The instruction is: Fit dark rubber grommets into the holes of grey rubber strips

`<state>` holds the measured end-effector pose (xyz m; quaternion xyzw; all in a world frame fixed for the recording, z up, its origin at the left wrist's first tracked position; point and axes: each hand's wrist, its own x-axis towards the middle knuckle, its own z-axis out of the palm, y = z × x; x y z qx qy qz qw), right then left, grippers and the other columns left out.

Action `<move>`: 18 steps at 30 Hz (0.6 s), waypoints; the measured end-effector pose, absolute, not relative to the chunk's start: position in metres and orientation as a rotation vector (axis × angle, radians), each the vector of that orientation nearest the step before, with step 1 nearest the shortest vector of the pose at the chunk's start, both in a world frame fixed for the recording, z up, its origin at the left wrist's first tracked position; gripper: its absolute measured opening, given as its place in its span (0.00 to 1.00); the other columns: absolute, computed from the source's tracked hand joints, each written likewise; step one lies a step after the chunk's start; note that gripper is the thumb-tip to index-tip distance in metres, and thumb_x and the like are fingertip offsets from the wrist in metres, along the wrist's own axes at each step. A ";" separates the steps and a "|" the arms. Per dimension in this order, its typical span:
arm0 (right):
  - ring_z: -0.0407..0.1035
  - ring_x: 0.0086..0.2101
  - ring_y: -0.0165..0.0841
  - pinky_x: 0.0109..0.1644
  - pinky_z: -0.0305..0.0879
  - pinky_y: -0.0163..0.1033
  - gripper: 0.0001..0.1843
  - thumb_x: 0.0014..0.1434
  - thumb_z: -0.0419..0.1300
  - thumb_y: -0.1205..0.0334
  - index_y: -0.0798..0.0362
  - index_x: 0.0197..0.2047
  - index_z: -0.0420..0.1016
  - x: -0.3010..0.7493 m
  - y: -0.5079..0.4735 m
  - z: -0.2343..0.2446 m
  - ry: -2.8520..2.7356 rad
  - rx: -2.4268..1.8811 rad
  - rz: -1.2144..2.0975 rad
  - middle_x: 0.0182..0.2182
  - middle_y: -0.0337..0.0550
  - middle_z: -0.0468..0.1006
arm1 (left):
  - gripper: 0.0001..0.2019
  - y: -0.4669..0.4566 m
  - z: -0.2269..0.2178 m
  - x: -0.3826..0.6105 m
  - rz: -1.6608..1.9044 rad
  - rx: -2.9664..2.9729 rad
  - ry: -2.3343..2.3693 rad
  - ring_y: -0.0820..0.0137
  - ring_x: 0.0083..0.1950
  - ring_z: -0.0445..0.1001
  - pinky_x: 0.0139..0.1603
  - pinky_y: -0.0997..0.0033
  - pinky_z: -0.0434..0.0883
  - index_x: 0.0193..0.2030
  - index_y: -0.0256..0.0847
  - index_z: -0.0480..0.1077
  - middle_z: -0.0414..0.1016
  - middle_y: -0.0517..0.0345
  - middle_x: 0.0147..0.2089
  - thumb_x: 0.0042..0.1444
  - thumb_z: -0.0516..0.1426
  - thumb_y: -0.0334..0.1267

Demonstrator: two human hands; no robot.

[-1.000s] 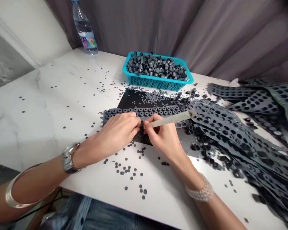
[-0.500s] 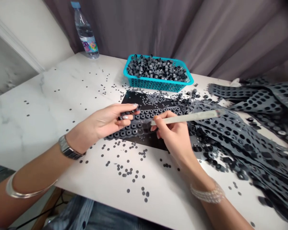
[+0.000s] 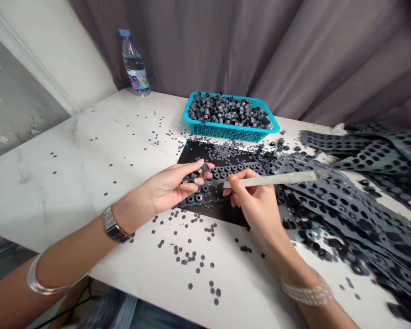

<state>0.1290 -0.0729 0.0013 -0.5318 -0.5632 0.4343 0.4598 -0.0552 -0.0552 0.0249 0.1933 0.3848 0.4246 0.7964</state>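
My left hand (image 3: pixel 173 185) is closed around several small black rubber bushings (image 3: pixel 201 170), thumb on top, and hovers at the left part of a perforated black rubber sheet (image 3: pixel 222 172) with rows of ring-shaped pieces. In my right hand (image 3: pixel 251 192) is a pale stick-like tool (image 3: pixel 281 178), pinched between thumb and fingers. Its long end points right, while the working tip by my fingertips is too dark to make out. Beneath the sheet lies a flat black mat (image 3: pixel 198 153), partly covered by both hands and scattered discs.
A turquoise basket (image 3: pixel 226 132) heaped with black bushings stands behind the mat. On the right are piled punched rubber sheets (image 3: pixel 345 196) and loose pieces. A water bottle (image 3: pixel 137 68) stands at the back left. Small black discs (image 3: pixel 188 256) dot the white table (image 3: pixel 71 183).
The whole scene has shifted down and right in view. My left hand has come nearer my right hand, covering more of the sheet, still holding bushings. My right hand keeps its grip on the tool.
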 end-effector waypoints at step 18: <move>0.61 0.20 0.27 0.26 0.54 0.34 0.14 0.62 0.55 0.56 0.52 0.27 0.67 0.120 -0.070 -0.001 -1.715 -1.347 0.930 0.20 0.36 0.72 | 0.03 -0.055 0.036 -0.057 1.010 0.551 1.006 0.80 0.25 0.65 0.16 0.84 0.57 0.32 0.34 0.73 0.69 0.56 0.29 0.49 0.60 0.26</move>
